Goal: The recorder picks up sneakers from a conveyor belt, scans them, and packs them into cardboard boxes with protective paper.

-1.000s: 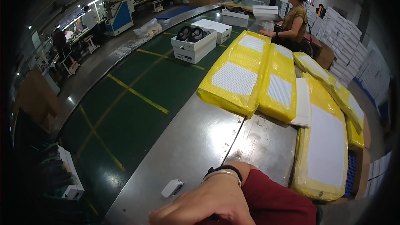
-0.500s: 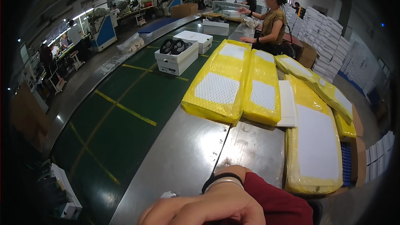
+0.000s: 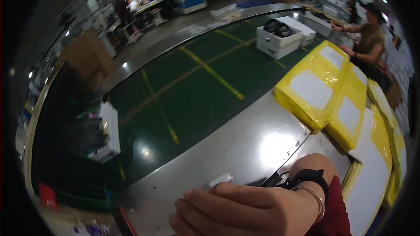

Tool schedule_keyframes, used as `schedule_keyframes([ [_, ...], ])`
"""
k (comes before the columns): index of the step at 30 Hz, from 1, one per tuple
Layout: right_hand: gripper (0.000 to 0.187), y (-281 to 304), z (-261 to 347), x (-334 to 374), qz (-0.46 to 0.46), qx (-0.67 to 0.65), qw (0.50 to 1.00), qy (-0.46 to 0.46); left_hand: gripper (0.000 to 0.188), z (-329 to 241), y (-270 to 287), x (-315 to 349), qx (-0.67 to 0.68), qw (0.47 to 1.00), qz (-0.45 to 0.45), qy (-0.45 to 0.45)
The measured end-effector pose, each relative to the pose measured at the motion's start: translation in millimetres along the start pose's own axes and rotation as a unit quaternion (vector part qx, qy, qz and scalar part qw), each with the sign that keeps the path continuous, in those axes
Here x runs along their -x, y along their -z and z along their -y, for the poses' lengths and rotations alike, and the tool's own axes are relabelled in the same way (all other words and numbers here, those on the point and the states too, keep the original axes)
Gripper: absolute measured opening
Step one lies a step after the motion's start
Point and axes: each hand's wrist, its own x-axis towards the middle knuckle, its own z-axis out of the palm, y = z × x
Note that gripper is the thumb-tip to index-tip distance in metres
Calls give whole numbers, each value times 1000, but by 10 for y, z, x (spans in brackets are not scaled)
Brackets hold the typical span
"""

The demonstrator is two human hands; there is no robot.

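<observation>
My right hand (image 3: 245,207) reaches in from the lower right, back upward, over the bare metal table edge (image 3: 258,148). Its fingers are bent and pressed together; what they close on is hidden beneath. A small whitish, shiny piece (image 3: 221,179) pokes out just beyond the knuckles. Behind the hand, near the wrist, shows a dark strap-like thing (image 3: 280,179), too blurred to name. A black band and a silver bangle circle the wrist, below a maroon sleeve. My left hand does not show.
A green conveyor belt (image 3: 192,91) carries an open white box (image 3: 280,46) with dark shoes. Another white box (image 3: 111,126) sits at the belt's left end, by dark hanging strips (image 3: 65,135). Yellow-wrapped packs (image 3: 306,87) lie at right; a co-worker (image 3: 369,39) stands beyond.
My view has swung left, so the packs and shoe box sit farther right and the belt's left end shows. My right hand has come further into view, fingers pointing left.
</observation>
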Motion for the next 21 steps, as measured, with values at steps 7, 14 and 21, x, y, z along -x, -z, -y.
schedule_keyframes([
  [7, 25, -29, -124, -3, 11, -127, 988, 87, 62, -283, 399, -121, -110, 994, -17, -1],
  [14, 27, -100, -82, 54, 96, -405, 909, 3, 65, -213, 314, 83, -90, 994, -44, 42],
  [21, 34, 30, -100, 125, 189, -545, 798, -175, 66, -153, 293, 16, -83, 995, -49, -6],
])
